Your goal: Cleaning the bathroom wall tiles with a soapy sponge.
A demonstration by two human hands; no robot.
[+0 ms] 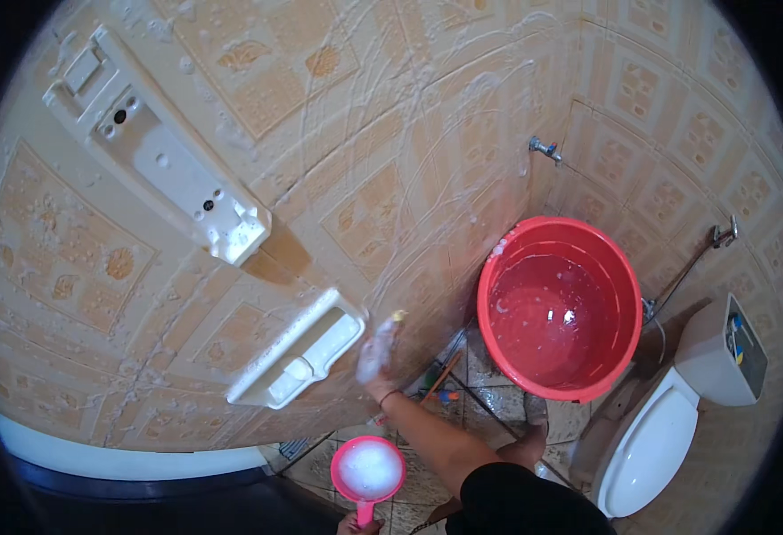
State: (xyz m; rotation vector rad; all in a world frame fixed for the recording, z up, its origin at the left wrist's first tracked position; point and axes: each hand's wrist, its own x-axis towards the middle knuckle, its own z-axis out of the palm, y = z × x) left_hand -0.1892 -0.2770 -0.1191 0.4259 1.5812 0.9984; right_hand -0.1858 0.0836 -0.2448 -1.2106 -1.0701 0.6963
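My left hand (359,524) grips the handle of a pink plastic dipper (401,461) at the bottom of the view. White suds (368,466) fill the dipper's bowl. My right hand (376,354), coated in foam, is at the patterned tile wall (425,267), just right of a white wall-mounted soap dish (318,348). A small yellow piece (399,315), probably a sponge, shows at its fingertips; the fingers and foam hide most of it. Streaks of lather run across the wall above.
A large red tub (491,334) of water stands in the corner. Right of it is a white toilet (652,441) with an uncovered tank (705,354). A tap (546,150) juts from the wall. Another white ceramic fixture (164,154) hangs upper left. Brushes or sticks (441,378) lie on the wet floor.
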